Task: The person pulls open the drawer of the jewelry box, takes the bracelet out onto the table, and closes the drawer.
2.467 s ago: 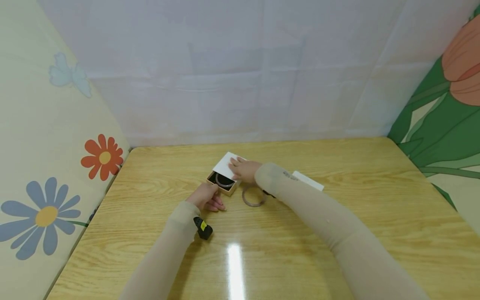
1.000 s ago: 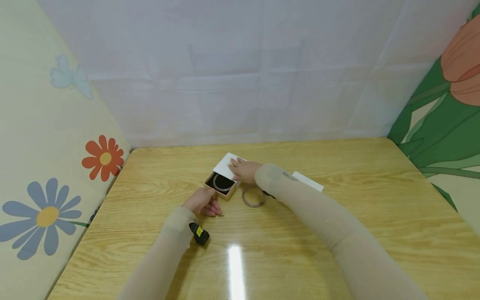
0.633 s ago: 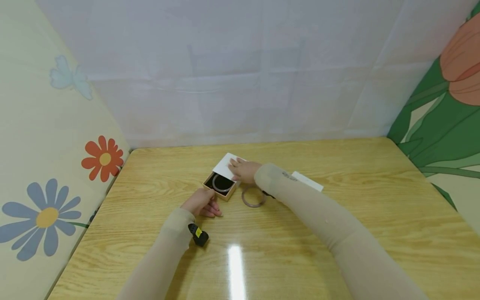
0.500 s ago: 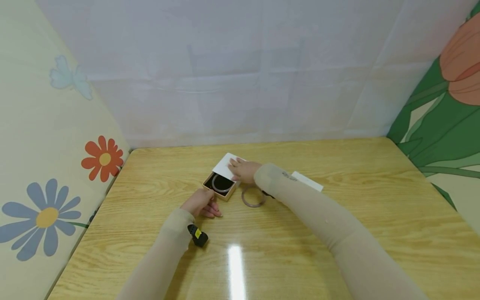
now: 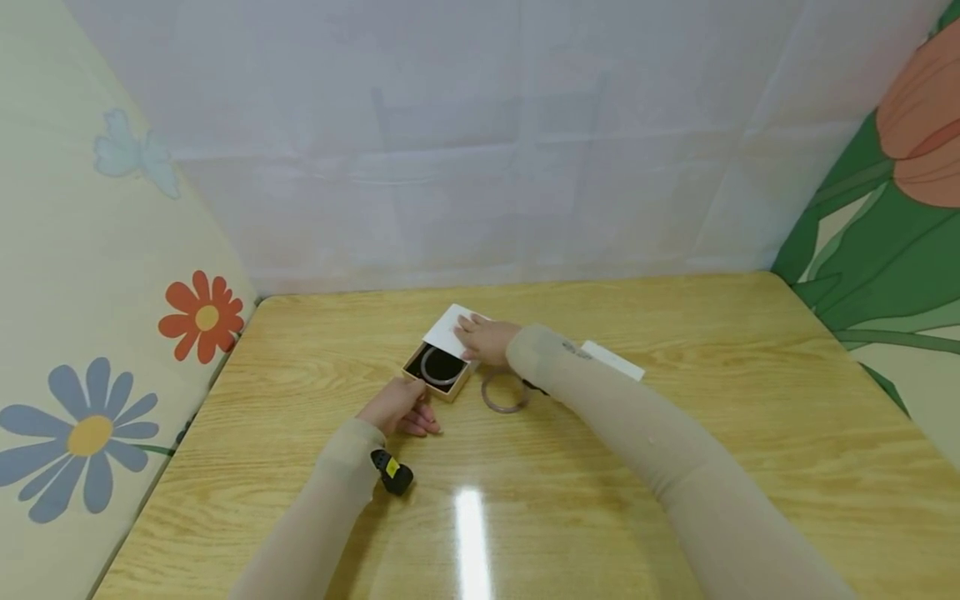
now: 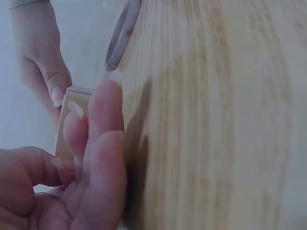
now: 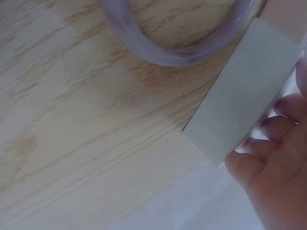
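Wood-grain tabletop [image 5: 600,500] | left hand [image 5: 396,407]: fingers pinching box tray [image 5: 458,389], dark-lined bangle [image 5: 439,382] just beyond | right hand [image 5: 489,341]: fingers spread atop white cover [image 5: 444,332], second bangle [image 5: 504,410] nearby

The box cover [image 5: 444,329] is showing plain white, its drawer [image 5: 459,386] tan with a black lining [image 5: 444,365]. The loose bangle [image 7: 163,56] is displaying marbled mauve. Darker grain is streaking the yellow-brown surface [image 5: 615,483]. Both sleeves [image 5: 315,517] are showing beige, the wrist camera [image 5: 402,482] black with a yellow patch [image 5: 392,467]. One painted flower [image 5: 90,437] is bearing blue-grey petals, the other flower [image 5: 204,318] red-orange; the tulip [image 5: 926,108] is showing coral, its leaves [image 5: 892,250] green.
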